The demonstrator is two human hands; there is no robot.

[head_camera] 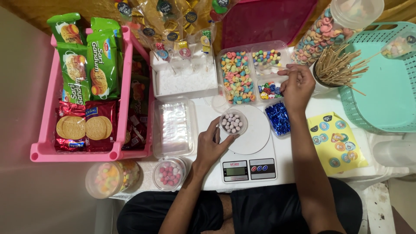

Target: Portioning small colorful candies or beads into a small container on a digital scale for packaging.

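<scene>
Hiding its fingertips, right hand over sweets tray, pinch unclear.

White bench carries the goods under even, soft light. Plain pale floor lies to the left. Yellow-brown patterned surface runs along the far edge. Scuffed white surface shows lower right

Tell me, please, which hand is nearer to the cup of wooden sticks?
Right. The right hand is just beside the cup of wooden sticks; the left hand is farther away, holding a small cup on the scale.
</scene>
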